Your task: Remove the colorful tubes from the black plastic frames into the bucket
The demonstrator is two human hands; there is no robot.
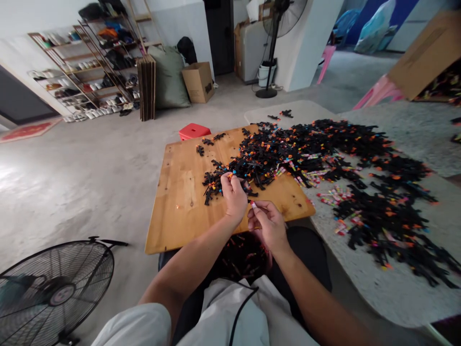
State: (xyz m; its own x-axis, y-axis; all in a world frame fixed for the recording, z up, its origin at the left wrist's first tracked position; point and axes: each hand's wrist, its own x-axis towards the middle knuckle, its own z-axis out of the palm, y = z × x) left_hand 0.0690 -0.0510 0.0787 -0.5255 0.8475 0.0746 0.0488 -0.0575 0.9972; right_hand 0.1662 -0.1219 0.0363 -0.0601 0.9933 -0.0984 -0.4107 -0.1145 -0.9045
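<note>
Over the near edge of the wooden table, my left hand point(235, 199) has its fingers pinched at a small orange and blue piece point(231, 175), beside a heap of small black toy-like pieces point(264, 149). My right hand point(268, 223) is lower and to the right, just past the table's edge, with thumb and forefinger closed on a small red and white piece point(252, 204). Its other fingers are curled. Under my hands, between my legs, a container holds many dark and coloured pieces point(245, 254).
The wooden table point(176, 202) adjoins a grey stone-like table point(367, 288) bearing more black pieces and colourful sticks point(336, 196). A red stool point(194, 130) stands behind. A floor fan point(57, 293) is at the lower left, a cardboard box point(199, 81) farther back.
</note>
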